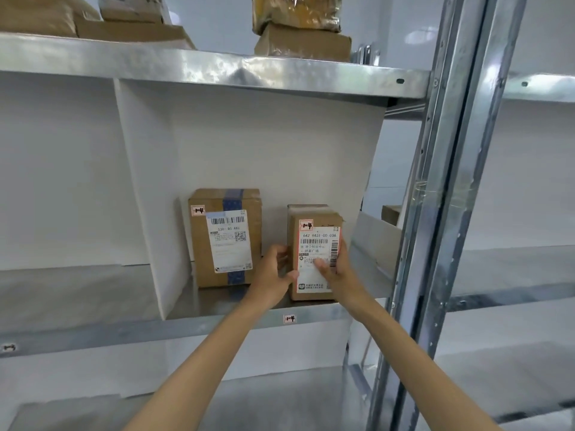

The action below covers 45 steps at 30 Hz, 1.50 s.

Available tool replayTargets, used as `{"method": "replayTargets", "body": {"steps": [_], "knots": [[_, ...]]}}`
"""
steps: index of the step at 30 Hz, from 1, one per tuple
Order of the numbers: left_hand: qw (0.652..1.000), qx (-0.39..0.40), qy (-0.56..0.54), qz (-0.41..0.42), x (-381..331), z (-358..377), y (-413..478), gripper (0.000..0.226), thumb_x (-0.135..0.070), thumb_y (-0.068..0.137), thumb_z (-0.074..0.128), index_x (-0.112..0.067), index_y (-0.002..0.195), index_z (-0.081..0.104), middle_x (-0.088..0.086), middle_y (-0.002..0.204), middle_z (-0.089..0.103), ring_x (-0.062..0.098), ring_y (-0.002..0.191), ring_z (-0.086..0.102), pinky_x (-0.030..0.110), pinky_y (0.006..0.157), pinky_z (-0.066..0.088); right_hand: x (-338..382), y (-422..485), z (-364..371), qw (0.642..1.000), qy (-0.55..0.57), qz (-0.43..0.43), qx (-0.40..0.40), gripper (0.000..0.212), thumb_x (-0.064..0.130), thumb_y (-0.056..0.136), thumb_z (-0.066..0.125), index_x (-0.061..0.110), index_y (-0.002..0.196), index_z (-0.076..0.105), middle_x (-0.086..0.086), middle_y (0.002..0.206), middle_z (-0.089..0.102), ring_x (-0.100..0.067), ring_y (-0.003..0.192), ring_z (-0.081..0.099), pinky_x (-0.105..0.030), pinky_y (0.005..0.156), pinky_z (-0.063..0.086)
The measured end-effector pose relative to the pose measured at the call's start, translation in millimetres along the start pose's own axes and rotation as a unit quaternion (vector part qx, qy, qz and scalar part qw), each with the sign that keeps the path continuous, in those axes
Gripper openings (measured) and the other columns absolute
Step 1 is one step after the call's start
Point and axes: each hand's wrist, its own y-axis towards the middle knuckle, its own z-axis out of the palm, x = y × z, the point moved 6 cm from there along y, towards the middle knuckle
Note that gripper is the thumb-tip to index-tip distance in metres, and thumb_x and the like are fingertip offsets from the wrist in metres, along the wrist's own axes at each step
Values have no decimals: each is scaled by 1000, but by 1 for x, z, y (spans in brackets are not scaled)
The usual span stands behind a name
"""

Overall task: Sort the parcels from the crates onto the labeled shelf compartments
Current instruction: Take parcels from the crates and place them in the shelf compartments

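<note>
A small cardboard parcel (314,234) with a white shipping label and a red "1-4" sticker stands upright on the metal shelf (217,325), in the compartment marked by a "1-4" tag (289,319). My left hand (273,275) grips its left edge. On the other side, my right hand (337,272) holds the right edge, thumb lying across the label. A taller cardboard parcel (225,237) with blue tape and its own "1-4" sticker stands to the left in the same compartment, apart from the first.
White divider panels (146,194) wall the compartment on both sides. Several brown parcels (303,29) sit on the shelf above. A steel upright post (441,213) rises at the right. Another tag (8,347) marks the compartment to the left.
</note>
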Motion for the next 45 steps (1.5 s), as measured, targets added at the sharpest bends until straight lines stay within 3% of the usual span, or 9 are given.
{"method": "replayTargets", "body": {"steps": [7,18,24,27,34,38,41,43,45], "knots": [[999,-39,5,-2,2,5,15,45,-7,87,63,-16,126,43,-2,133,53,11,124,48,21,97,35,-15,17,-5,1000,-9,-3,15,66,17,96,51,21,149,11,1,141,47,-10,124,51,-37,105,44],[998,-55,24,-11,-6,10,26,47,-10,91,58,-18,133,38,-2,138,50,13,129,45,26,100,37,-31,40,-9,1000,-7,7,16,62,19,96,49,31,145,13,6,138,47,-11,125,50,-39,105,44],[998,-56,1,-16,0,11,29,47,-8,90,59,-19,132,39,-2,137,51,15,130,45,31,104,38,-37,45,-7,1000,-10,13,9,63,17,97,49,28,148,13,19,127,50,-4,117,55,-19,92,49],[998,-58,6,-15,-1,12,28,46,-9,91,57,-18,132,38,-2,138,50,16,130,45,31,103,39,-39,46,-7,1000,-13,18,0,59,16,97,50,27,146,19,17,127,52,-4,114,56,-25,95,49],[999,-20,26,21,-4,20,20,50,-12,96,48,-19,142,29,0,145,43,17,134,40,28,103,38,-36,41,-8,998,-22,49,-24,52,25,96,51,24,144,30,2,133,56,-19,118,57,-37,96,51],[999,-3,19,33,-1,26,13,54,-22,101,38,-18,149,14,-1,151,31,16,140,29,25,108,28,-24,26,-11,990,32,103,-89,64,40,98,41,25,152,9,-4,147,39,-23,130,46,-37,101,43],[995,-59,63,51,-2,19,3,58,-30,101,35,-15,151,10,-1,157,16,14,145,14,25,114,15,5,5,-21,982,-35,18,-185,59,40,98,38,21,150,18,-3,150,32,-19,137,34,-32,107,36],[990,-81,82,84,-12,9,-6,54,-32,101,31,-15,150,16,-1,156,19,14,144,17,22,113,16,27,-7,-21,966,-87,-63,-235,53,39,99,38,18,146,28,-1,147,37,-16,136,34,-33,111,31],[985,-79,83,126,-25,-3,-18,47,-29,102,29,-14,147,27,0,150,33,12,138,30,10,104,20,44,-12,-12,953,-96,-112,-263,46,40,100,35,18,140,36,1,139,44,-15,130,40,-39,110,35]]}}
